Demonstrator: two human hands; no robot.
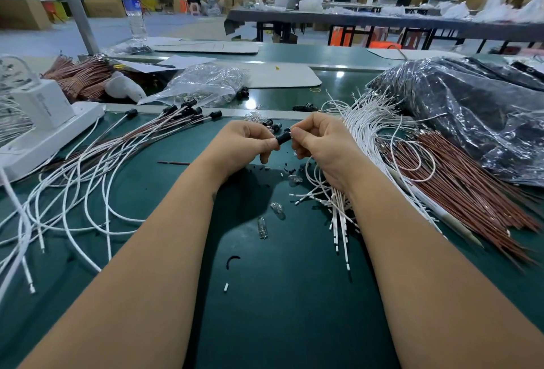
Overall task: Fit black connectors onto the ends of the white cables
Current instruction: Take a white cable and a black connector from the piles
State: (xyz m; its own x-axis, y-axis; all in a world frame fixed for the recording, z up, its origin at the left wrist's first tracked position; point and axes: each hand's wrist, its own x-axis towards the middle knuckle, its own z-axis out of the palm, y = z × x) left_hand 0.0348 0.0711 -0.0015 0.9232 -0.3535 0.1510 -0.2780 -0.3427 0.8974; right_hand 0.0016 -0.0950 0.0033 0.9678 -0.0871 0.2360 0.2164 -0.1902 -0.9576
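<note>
Green table (265, 295), strewn with white cables (88, 192) at left (some already capped black) and a loose bundle at right. Left hand (244, 145) and right hand (321, 145) close together above the middle, both pinching one black connector (283, 138) between fingertips.

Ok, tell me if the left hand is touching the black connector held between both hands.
Touching. The head view shows the left hand pinching the near end of the black connector between its fingertips, with no gap visible; the right hand grips the other end.
</note>
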